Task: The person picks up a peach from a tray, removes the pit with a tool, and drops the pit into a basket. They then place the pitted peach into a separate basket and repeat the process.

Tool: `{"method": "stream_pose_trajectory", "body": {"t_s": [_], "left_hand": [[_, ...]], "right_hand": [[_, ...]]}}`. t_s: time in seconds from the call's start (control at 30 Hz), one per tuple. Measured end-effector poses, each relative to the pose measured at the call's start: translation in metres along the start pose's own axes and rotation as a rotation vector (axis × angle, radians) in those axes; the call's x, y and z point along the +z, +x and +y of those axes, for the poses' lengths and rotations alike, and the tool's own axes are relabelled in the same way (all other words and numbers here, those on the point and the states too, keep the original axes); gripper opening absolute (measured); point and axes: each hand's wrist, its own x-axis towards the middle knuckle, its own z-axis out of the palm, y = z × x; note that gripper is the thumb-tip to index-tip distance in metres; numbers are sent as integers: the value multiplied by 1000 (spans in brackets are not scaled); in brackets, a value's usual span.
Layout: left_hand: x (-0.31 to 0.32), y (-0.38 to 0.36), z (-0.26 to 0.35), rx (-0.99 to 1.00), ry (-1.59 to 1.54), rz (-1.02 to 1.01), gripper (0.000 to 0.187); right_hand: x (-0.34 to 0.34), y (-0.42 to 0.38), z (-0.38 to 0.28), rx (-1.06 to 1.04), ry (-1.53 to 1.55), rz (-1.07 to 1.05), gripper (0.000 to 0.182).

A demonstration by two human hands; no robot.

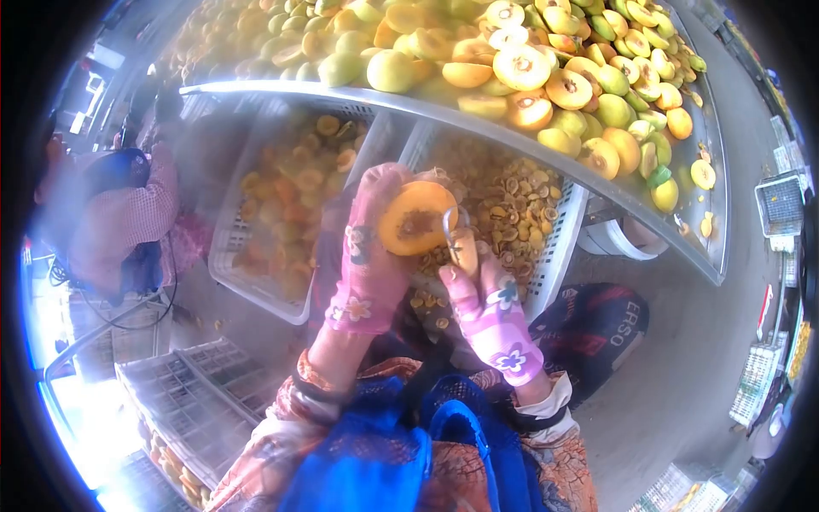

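Note:
My left hand (371, 247), in a pink flowered glove, is closed round a yellow peach half (417, 218) with its cut face turned up and its dark, rough centre showing. In my right hand (496, 309), gloved the same way, is a pitting tool (463, 253) with a short handle and a curved metal blade. The blade stands right at the right edge of the peach half. Beneath both hands, a white crate (559, 247) holds many small brownish-yellow pieces.
Above my hands, a metal tray (375, 96) is heaped with cut peaches (520, 66). A second crate (223, 264) of peach halves stands at left, near another person (128, 218). Stacked crates (192, 375) stand lower left; a white bucket (616, 240) sits under the tray.

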Motion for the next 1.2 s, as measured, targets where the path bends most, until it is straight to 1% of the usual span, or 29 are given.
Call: {"method": "stream_pose_trajectory", "body": {"t_s": [0.03,0.1,0.13,0.17,0.2,0.23,0.27,0.3,0.33,0.37,0.4,0.47,0.57,0.6,0.67,0.7,0.73,0.77,0.8,0.87,0.9,0.93,1.0,1.03,1.07,1.1,1.13,1.17,1.2], "left_hand": [[13,-5,2,56,100,48,36],[19,-9,0,83,53,32,38],[20,-10,-1,108,7,12,40],[15,-9,-1,112,50,-56,44],[16,-11,-2,111,50,-54,44],[17,-13,-4,154,145,-36,49],[18,-15,-5,194,239,-17,54],[16,-15,-3,137,210,-9,51],[17,-15,-6,131,211,-7,51],[19,-16,-10,160,241,46,47],[20,-17,-13,190,272,100,43],[17,-18,-14,183,253,91,40],[14,-18,-14,173,223,64,34],[13,-18,-14,209,251,66,34],[8,-17,-15,234,281,64,33],[5,-14,-14,233,348,42,33],[4,-13,-12,232,415,20,32],[8,-12,-14,201,517,38,52],[8,-11,-10,197,518,33,52],[2,-8,-2,75,585,-123,53],[-2,-4,-2,130,558,-220,54],[-5,0,-1,130,561,-217,54],[-9,9,2,68,606,-336,54],[-8,9,5,6,580,-341,53],[-8,10,2,6,582,-343,53],[-6,9,-1,3,523,-269,45],[-3,8,-2,5,461,-193,38],[2,4,2,121,612,-152,36],[4,3,-1,128,611,-155,36]], "right_hand": [[7,-2,4,-36,-5,17,32],[12,-2,6,-71,-11,33,33],[11,1,4,-32,-19,-5,34],[11,3,2,9,-26,-43,36],[10,6,0,10,-25,-45,36],[10,9,-2,-58,33,31,28],[11,10,-3,-124,91,105,29],[14,7,0,-119,93,104,29],[18,1,7,-68,50,-12,29],[19,-2,10,-16,5,-128,40],[18,-3,12,-10,5,-131,40],[18,0,15,-429,-336,36,42],[12,3,14,-446,-381,-43,45],[13,5,16,-439,-378,-42,45],[13,6,19,-512,-193,-58,44],[14,3,22,-508,-192,-57,44],[17,0,26,-461,-241,-94,38],[18,-2,29,-414,-292,-128,32],[15,1,26,-408,-293,-126,32],[5,10,22,579,1108,-730,20],[-11,18,1,693,997,-688,24],[12,7,13,382,614,-407,26],[-13,15,1,726,788,-600,29],[-15,19,1,723,787,-600,29],[-16,21,1,771,928,-621,27],[-15,20,0,820,1071,-642,25],[-11,19,-3,819,1070,-646,25],[-4,18,-7,804,1110,-592,24],[-2,19,-10,788,1149,-537,23]]}}
